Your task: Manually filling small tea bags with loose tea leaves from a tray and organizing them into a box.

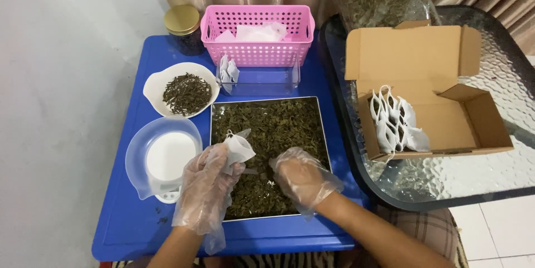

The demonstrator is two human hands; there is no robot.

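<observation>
Both hands wear clear plastic gloves. My left hand (pixel 209 181) holds a small white mesh pouch (pixel 238 146) over the near left part of a square metal tray (pixel 321 128) full of dried green leaves. My right hand (pixel 301 179) rests on the leaves in the tray's near middle, fingers curled down into them; whether it grips any leaves is hidden.
A blue table (pixel 128 223) carries a small scale with a clear bowl (pixel 163 159), a white dish of dark dried leaves (pixel 181 92), a gold-lidded jar (pixel 183 27), a pink basket (pixel 257 34) and a clear holder of pouches (pixel 228 72). A cardboard box of filled pouches (pixel 423 95) stands on a glass table (pixel 479 184) to the right.
</observation>
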